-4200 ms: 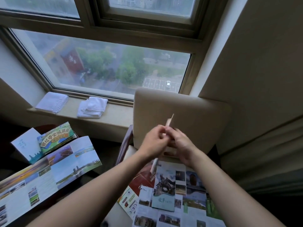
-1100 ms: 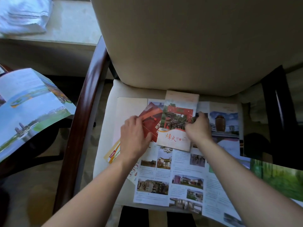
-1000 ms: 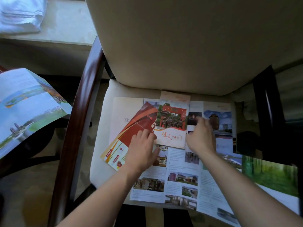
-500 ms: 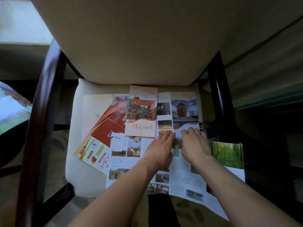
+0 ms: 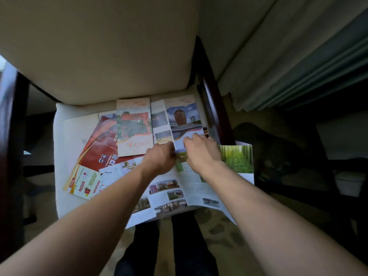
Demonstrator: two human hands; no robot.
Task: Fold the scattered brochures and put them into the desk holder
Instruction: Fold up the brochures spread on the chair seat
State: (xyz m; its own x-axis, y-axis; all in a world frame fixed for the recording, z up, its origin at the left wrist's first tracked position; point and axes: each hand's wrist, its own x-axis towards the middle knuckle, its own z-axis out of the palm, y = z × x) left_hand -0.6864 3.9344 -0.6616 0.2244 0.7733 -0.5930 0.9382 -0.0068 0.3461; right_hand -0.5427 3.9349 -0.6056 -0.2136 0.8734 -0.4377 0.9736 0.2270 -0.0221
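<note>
A large unfolded brochure [image 5: 169,193] with small photos lies across the cream chair seat [image 5: 59,156], and its forest-picture panel [image 5: 237,158] hangs over the right side. My left hand [image 5: 160,157] and my right hand [image 5: 201,150] meet at its middle, fingers curled on the paper by a crease. A folded brochure [image 5: 133,134] with a red and green cover lies near the backrest. Partly under it is a red and orange brochure [image 5: 97,154]. No desk holder is in view.
The chair has a tall cream backrest [image 5: 103,46] and dark wooden arms [image 5: 211,108] on both sides. Pale curtains [image 5: 288,56] hang at the right above dark furniture [image 5: 338,156]. Patterned carpet [image 5: 219,230] lies below the seat's front edge.
Both hands left the folded red and green brochure and moved right onto the big open brochure, where their fingers have closed on the paper. The view swung right, away from the window.
</note>
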